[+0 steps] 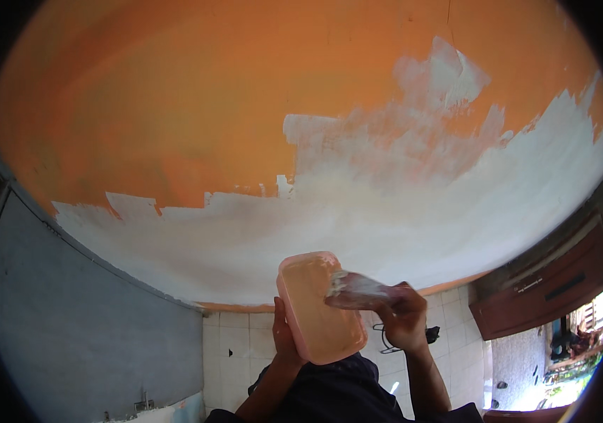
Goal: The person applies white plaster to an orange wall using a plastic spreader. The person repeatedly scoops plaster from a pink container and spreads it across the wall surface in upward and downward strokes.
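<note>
My left hand [286, 340] grips the left side of a pink rectangular plastic tub [310, 299], held up in front of my body with its open top toward me. The tub's inside looks pinkish, and I cannot tell how much paint is in it. In my right hand [406, 320] is a paintbrush [365, 291] with whitish smears. Its bristle end points left, over the tub's upper right rim; whether it touches the rim I cannot tell. Beyond them rises an orange wall [174, 106], its lower part covered in white paint [245, 243] with a ragged upper edge.
A grey door [90, 310] with a latch [145, 402] stands at the left. White tiles [234, 338] cover the floor below. To the right are a dark red-brown door [544, 289] and a bright opening to outside. A dark object [429, 335] lies behind my right wrist.
</note>
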Tool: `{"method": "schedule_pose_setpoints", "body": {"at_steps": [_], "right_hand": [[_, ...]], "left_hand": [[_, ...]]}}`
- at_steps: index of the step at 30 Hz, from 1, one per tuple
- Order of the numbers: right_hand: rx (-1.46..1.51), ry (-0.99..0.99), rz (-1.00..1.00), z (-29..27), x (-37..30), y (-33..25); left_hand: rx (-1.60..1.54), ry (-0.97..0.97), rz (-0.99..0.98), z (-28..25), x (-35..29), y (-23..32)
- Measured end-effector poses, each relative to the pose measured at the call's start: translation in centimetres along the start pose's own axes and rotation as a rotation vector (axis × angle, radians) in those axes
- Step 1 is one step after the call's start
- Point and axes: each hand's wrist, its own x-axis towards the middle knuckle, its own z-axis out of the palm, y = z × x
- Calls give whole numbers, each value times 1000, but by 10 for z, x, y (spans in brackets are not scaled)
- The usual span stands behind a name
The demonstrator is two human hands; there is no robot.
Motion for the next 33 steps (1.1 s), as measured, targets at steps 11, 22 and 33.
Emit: {"method": "schedule_pose_setpoints", "body": {"at_steps": [11,22,33], "right_hand": [[982,82,628,12,19,3],[1113,28,533,10,37,-28],[1238,69,638,19,5,1]], "left_hand": [[-25,8,-23,14,-1,-2],[-133,-72,-96,16,1,3],[-156,-24,-106,0,-9,-1]]}}
